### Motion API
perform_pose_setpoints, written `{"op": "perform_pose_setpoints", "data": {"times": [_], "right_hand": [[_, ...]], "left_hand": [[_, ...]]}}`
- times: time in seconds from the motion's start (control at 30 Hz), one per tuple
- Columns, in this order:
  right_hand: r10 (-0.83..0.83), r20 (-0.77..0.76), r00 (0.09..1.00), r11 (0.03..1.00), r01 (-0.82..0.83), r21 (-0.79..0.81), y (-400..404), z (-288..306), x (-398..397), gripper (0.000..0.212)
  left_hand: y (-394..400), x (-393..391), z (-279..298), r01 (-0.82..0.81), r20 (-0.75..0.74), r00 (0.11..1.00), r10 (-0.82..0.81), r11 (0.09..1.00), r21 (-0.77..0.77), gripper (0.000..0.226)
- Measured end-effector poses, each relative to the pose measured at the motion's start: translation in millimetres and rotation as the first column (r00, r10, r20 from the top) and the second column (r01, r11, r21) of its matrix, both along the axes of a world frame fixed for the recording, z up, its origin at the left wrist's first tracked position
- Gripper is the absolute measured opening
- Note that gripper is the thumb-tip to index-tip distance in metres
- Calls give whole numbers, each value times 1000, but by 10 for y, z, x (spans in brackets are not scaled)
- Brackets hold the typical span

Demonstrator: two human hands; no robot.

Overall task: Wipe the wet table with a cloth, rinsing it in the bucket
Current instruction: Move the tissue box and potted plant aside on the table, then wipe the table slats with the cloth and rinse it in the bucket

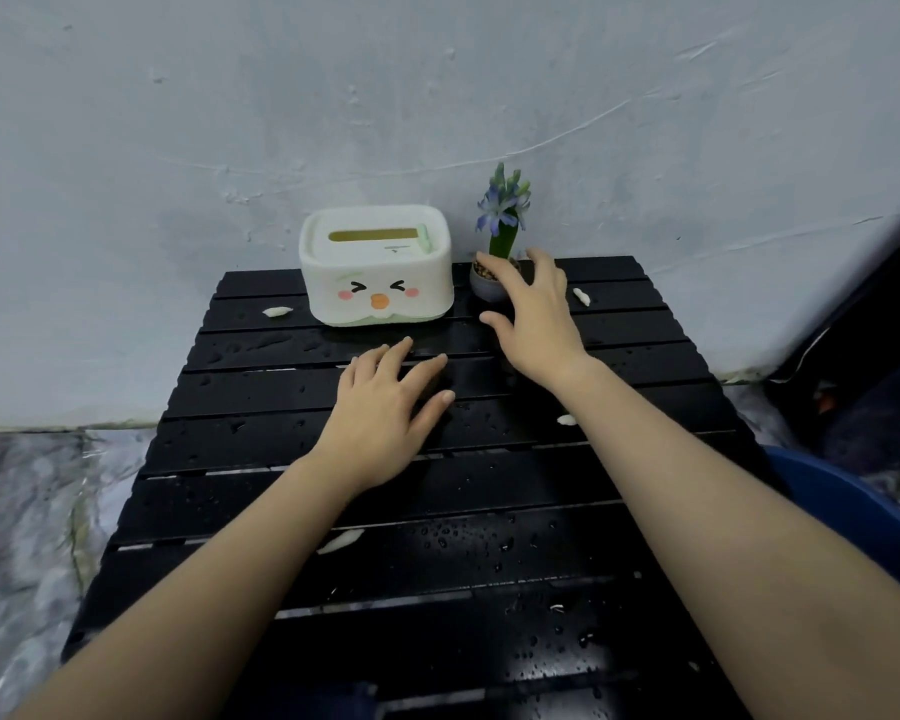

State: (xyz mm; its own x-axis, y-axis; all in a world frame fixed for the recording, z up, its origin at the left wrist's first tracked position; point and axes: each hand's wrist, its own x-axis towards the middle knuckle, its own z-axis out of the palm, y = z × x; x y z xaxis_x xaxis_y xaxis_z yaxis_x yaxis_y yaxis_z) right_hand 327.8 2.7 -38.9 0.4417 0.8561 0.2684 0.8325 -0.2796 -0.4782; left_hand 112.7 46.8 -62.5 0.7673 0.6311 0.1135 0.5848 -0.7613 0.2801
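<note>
One table (pixel 281 491), black and slatted, fills the frame centre; its slats run left to right and water drops lie on it. One tissue box (pixel 378 265) and one flower pot (pixel 489 283) stand at its far edge. Five white scraps (pixel 277 312) lie scattered on the slats. One blue bucket (pixel 853 511) shows at right. Left hand (pixel 385 402): fingers spread, holding nothing. Right hand (pixel 533 314): spread wide, fingertips at the pot.
</note>
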Motion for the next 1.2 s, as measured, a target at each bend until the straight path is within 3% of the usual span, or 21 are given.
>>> {"op": "perform_pose_setpoints", "data": {"times": [0.17,0.47,0.7,0.8,0.9,0.97,1.07,1.13,1.2], "right_hand": [[-47,47,998,993,41,114,-498,174,-425,60],[95,43,995,970,-102,219,-1626,556,-1388,35],[147,60,987,971,-156,180,-2413,384,-1979,29],[158,96,983,985,-164,59,-2605,187,-2112,37],[151,98,984,977,-134,-163,-2695,-16,-2145,50],[123,96,988,960,-94,-263,-2713,-122,-2114,56],[82,90,993,944,-48,-328,-2748,-193,-2091,61],[78,108,991,935,-35,-354,-2729,-198,-2091,62],[81,135,988,931,-27,-364,-2716,-209,-2098,63]], "left_hand": [[-86,-76,352,2,111,994,-4,1000,13,60],[-826,-709,906,13,384,922,-59,992,122,30],[-1716,-1431,914,-18,481,875,-58,988,153,19],[-1993,-1686,674,-64,434,901,9,992,112,28],[-2195,-1873,309,-226,188,958,216,973,35,59],[-2283,-1930,124,-324,-1,946,324,946,-14,81],[-2359,-1890,30,-373,-109,922,371,928,5,103],[-2353,-1828,24,-378,-131,915,381,925,49,104],[-2319,-1776,2,-374,-135,915,380,925,74,91]]}}
